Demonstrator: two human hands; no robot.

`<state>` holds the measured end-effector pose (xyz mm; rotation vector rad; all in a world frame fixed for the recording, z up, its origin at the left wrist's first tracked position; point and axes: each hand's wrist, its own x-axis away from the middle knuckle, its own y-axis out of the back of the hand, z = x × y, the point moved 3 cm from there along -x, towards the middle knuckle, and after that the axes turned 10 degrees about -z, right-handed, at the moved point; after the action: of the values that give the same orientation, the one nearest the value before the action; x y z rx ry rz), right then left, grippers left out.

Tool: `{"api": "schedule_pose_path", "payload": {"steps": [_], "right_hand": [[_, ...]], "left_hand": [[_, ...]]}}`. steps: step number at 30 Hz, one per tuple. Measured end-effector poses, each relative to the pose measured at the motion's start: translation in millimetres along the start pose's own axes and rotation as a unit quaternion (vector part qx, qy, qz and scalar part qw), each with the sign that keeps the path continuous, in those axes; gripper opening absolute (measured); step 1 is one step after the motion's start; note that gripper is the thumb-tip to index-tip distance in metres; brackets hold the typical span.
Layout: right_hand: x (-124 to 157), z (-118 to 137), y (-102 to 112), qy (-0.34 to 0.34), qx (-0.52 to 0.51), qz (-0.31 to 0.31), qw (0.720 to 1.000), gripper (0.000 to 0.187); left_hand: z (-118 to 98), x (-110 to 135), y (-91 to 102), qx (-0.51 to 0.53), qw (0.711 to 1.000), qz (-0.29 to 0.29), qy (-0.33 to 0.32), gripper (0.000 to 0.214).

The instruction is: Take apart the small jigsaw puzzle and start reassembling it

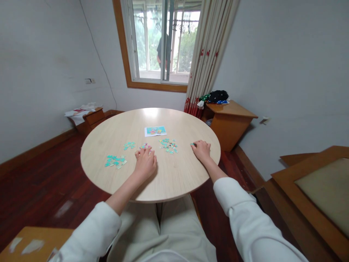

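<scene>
Several small jigsaw piece groups lie on a round pale table. My left hand (145, 163) rests over a small pinkish group of jigsaw pieces (145, 146), its fingers bent and apart; it partly covers them. Near the table's right side, my right hand (202, 150) is closed, with a small teal jigsaw piece (192, 144) at its fingertips. Between the hands lies a mixed pile of jigsaw pieces (169, 145). Teal pieces form a larger pile (115, 161) at the left and a smaller one (129, 145) behind it. A printed picture sheet (155, 131) lies beyond the piles.
The round table (169, 185) stands before my lap. A wooden cabinet (231, 120) bearing dark cloth (218, 96) is at the back right, and a low stand (94, 117) with papers at the back left. A person (163, 51) shows beyond the window.
</scene>
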<state>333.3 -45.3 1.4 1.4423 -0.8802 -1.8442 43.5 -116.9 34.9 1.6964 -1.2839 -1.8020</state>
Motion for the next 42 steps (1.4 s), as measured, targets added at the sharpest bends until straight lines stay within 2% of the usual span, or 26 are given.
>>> {"api": "schedule_pose_path", "payload": {"steps": [3,7,12,16,19,23,30,33,35,37,40,42], "right_hand": [[-1.3,-1.3,-0.9,0.005,-0.013,-0.007,1.0,0.027],[-3.6,-2.2,-3.6,-0.001,-0.036,-0.008,0.999,0.026],[-8.3,-6.3,-9.0,-0.035,-0.084,-0.005,0.996,0.018],[-12.2,-12.7,-13.3,-0.058,-0.136,-0.031,0.988,0.019],[-13.7,-15.9,-15.5,-0.057,-0.171,-0.045,0.983,0.021],[-13.4,-14.3,-16.5,-0.042,-0.212,-0.034,0.976,0.019],[-10.6,-8.1,-6.5,-0.041,-0.247,-0.04,0.967,0.018],[-4.6,3.8,1.9,-0.043,-0.286,-0.062,0.955,0.021],[3.7,21.0,7.4,-0.041,-0.326,-0.068,0.942,0.023],[15.7,45.9,12.5,-0.034,-0.379,-0.055,0.923,0.023],[37.2,91.3,22.3,0.023,-0.46,-0.019,0.888,0.021],[50.3,118.4,29.9,0.083,-0.485,0.002,0.871,0.017]], "left_hand": [[-11.5,-1.9,-13.8,0.035,0.999,0.002,-0.022,0.029],[-12.4,1.0,-23.1,0.077,0.996,0.013,-0.042,0.025],[-11.6,3.4,-21.1,0.092,0.994,0.026,-0.055,0.024],[-13.0,3.3,-20.0,0.09,0.994,0.021,-0.057,0.022],[-12.1,2.9,-21.1,0.1,0.993,0.017,-0.053,0.022],[-10.6,2.4,-21.7,0.111,0.992,0.014,-0.049,0.022],[-9.9,2.2,-19.8,0.138,0.99,0.006,-0.034,0.022],[-7.1,0.0,-20.7,0.194,0.981,-0.006,-0.005,0.019],[-4.4,-2.7,-22.7,0.278,0.96,-0.01,0.033,0.016],[-1.5,-5.8,-26.7,0.396,0.913,0.006,0.094,0.014],[2.5,-8.5,-34.1,0.563,0.797,0.069,0.206,0.032],[5.1,-8.6,-36.5,0.634,0.722,0.108,0.256,0.046]]}}
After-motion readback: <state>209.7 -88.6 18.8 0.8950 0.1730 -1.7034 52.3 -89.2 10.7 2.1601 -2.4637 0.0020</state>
